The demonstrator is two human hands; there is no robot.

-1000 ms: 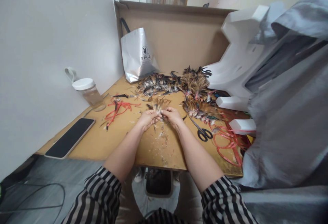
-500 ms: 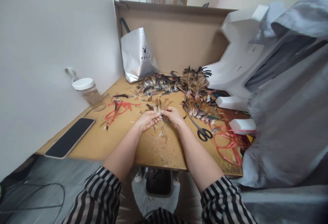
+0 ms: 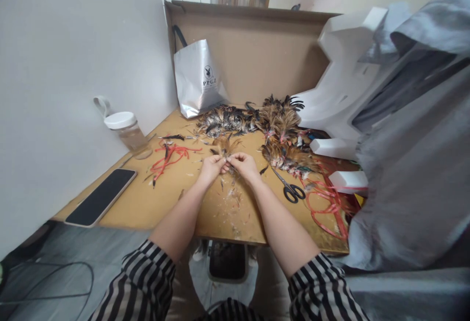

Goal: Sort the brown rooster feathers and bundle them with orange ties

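Between the fingertips of the left hand [image 3: 210,169] and the right hand [image 3: 245,165], a small feather bundle [image 3: 223,144] is pinched at its base — thumbs and forefingers set narrow and nearly meeting, the brown plumes fanning away from them. Which finger bears on which part of the base is too small to tell. Nearer the body than the fingers, loose fluff [image 3: 232,194] litters the table [image 3: 161,213]. Beyond the fingers lies a dark feather pile [image 3: 227,119], with a silver bag [image 3: 198,79] behind it; to their right rest brown feather bunches [image 3: 290,156], then black-handled scissors [image 3: 287,184] and a tangle of red ribbon [image 3: 334,208]. Left of the fingers are red strips [image 3: 170,151] — and farther out, a white-lidded jar [image 3: 130,137] and a phone [image 3: 102,197] lying flat.
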